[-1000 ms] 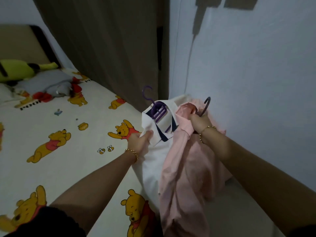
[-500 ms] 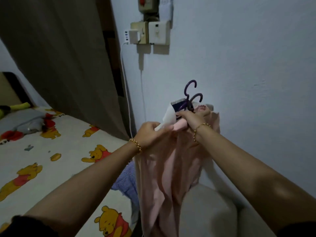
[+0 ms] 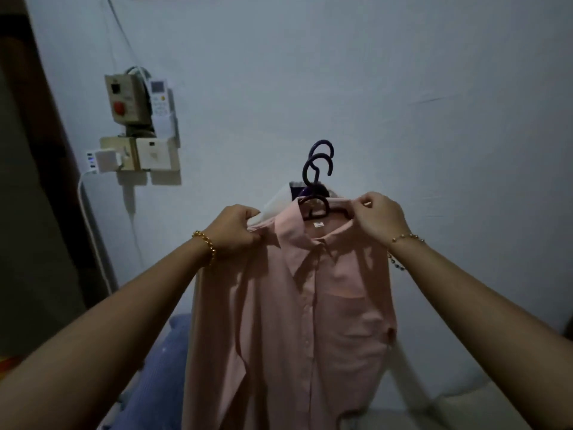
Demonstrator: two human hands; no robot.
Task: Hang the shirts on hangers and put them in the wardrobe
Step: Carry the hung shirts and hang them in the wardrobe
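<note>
Both hands hold the pink shirt [image 3: 310,305] upright, hanging lengthwise downward, front facing the camera. Left hand [image 3: 235,228] grips its shoulder; right hand [image 3: 378,218] pinches the collar by the dark hanger [image 3: 316,181], hooks pointing up.

Just behind my left hand [image 3: 235,226] sits a chunky gold bracelet [image 3: 206,247] of rounded links, snug about the wrist. Behind my right hand [image 3: 379,221] runs a far thinner gold strand [image 3: 406,237] with small beads spaced along it. Both my forearms are bare as far up as the view reaches.
</note>
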